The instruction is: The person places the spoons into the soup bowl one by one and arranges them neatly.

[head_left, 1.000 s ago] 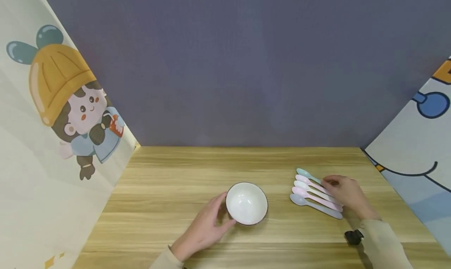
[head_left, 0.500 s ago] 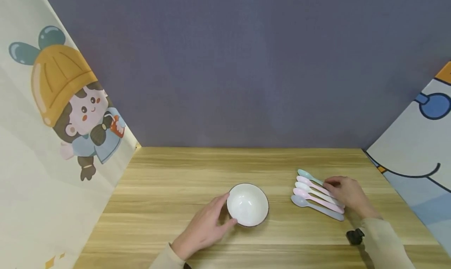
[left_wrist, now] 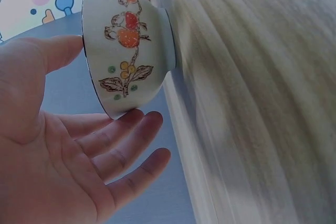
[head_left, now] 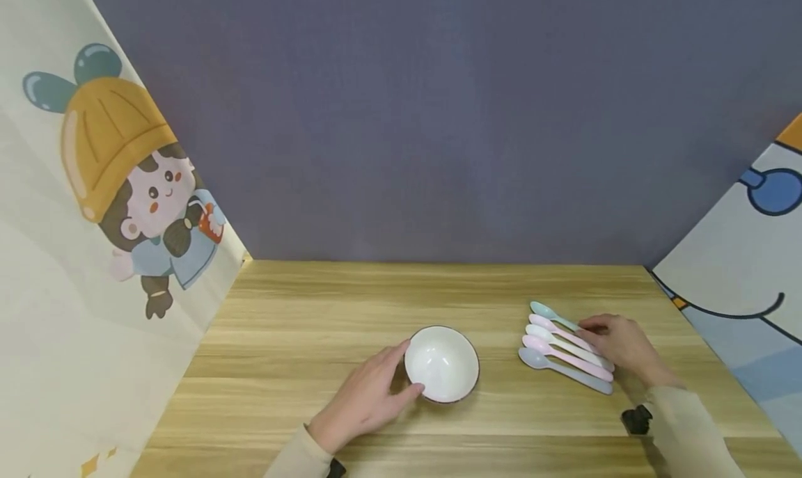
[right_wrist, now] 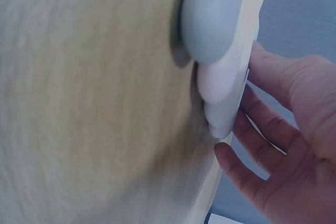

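A white bowl [head_left: 441, 364] with a dark rim stands upright on the table. The left wrist view shows orange and red fruit painted on the bowl's outside [left_wrist: 128, 38]. My left hand [head_left: 366, 396] lies along its left side, thumb and fingertips touching the rim, fingers fairly straight. To the right, several plastic spoons lie side by side: teal [head_left: 551, 313], pink, white [head_left: 551, 337], pink and grey-blue [head_left: 564, 371]. With thumb and index finger my right hand [head_left: 620, 342] pinches the teal spoon's handle; its handle end is hidden by the hand.
The wood-grain table [head_left: 301, 325] ends at a grey-blue back panel [head_left: 438, 116]. Cartoon-printed white panels stand at the left [head_left: 50, 255] and right [head_left: 739, 255]. A black device [head_left: 638, 419] sits at the right wrist.
The head view has shifted very slightly. Both hands, the bowl and the spoons keep their places.
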The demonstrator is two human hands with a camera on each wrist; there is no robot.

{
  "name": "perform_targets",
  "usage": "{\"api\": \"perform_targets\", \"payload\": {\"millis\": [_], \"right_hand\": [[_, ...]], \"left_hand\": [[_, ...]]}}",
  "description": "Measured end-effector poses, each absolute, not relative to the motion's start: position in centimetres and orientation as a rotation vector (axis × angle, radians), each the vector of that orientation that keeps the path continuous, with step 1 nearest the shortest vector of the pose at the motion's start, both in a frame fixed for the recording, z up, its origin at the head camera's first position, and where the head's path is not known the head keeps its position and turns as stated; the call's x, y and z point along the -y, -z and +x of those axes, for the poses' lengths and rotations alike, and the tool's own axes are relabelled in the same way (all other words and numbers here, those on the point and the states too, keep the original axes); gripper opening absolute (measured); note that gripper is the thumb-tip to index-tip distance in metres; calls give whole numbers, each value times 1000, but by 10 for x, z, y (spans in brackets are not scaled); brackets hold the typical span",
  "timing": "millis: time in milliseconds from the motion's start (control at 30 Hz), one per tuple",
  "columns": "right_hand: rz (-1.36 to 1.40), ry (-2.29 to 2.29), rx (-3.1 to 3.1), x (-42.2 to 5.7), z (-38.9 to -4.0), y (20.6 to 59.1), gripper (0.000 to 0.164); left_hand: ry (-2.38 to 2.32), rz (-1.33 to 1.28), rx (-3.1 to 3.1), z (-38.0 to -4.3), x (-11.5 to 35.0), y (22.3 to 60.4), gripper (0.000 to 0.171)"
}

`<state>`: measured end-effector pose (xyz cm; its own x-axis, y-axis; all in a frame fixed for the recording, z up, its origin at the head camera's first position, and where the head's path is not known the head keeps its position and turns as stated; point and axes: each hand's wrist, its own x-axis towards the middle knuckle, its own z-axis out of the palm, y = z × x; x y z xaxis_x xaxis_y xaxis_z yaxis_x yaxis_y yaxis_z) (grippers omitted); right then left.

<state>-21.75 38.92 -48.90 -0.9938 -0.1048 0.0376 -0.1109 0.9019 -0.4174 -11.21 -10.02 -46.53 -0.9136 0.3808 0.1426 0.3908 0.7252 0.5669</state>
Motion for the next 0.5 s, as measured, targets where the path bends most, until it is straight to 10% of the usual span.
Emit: {"api": "perform_targets", "payload": {"millis": [500], "right_hand": [[213,-606,3050,-389,-220,489,32]], "left_hand": [[893,-707,2922,-116,102,464,77]]}}
